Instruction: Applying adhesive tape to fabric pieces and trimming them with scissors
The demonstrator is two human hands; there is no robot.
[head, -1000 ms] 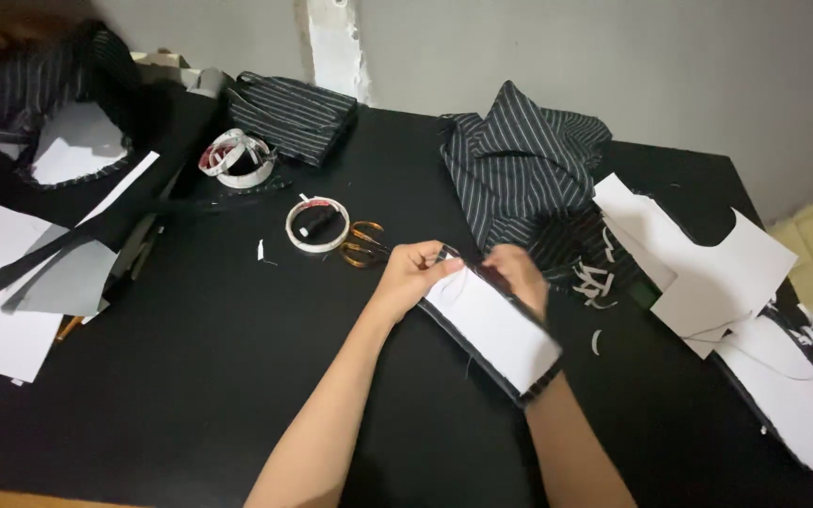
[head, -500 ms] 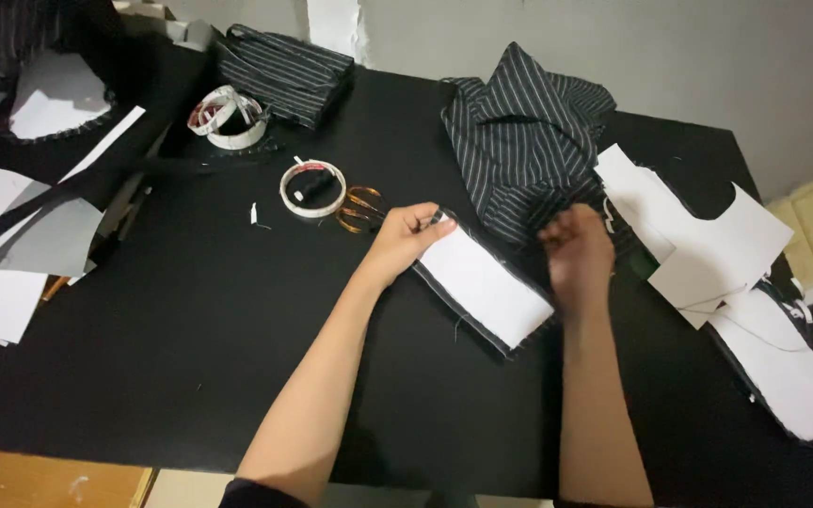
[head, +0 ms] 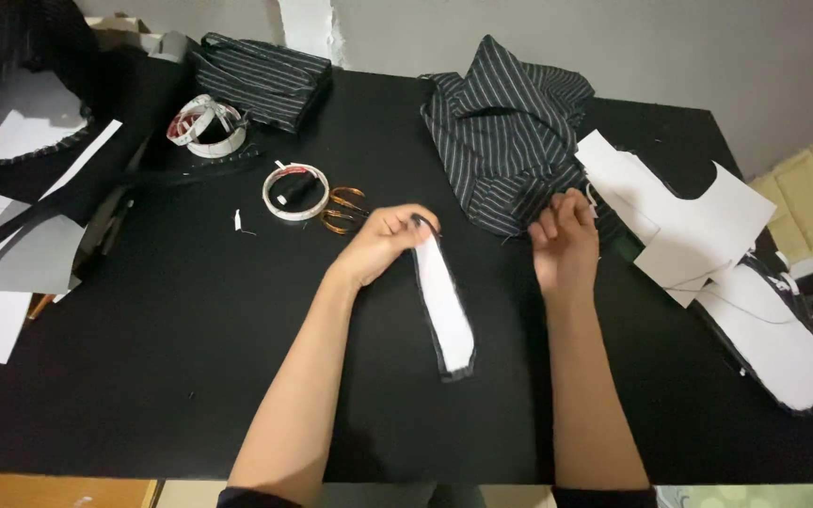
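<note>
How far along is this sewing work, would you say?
Cut pieces suggest the early part is done: white paper patterns lie at the right, and another white-faced piece lies beyond them. In hand: the left hand pinches a narrow white-faced strip, while the right hand touches the striped fabric pile. That pile looks unassembled, so much seems left.

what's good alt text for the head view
A person's left hand pinches the top end of a long white fabric strip with dark edging on a black table, while the right hand touches a heap of striped dark cloth.
</note>
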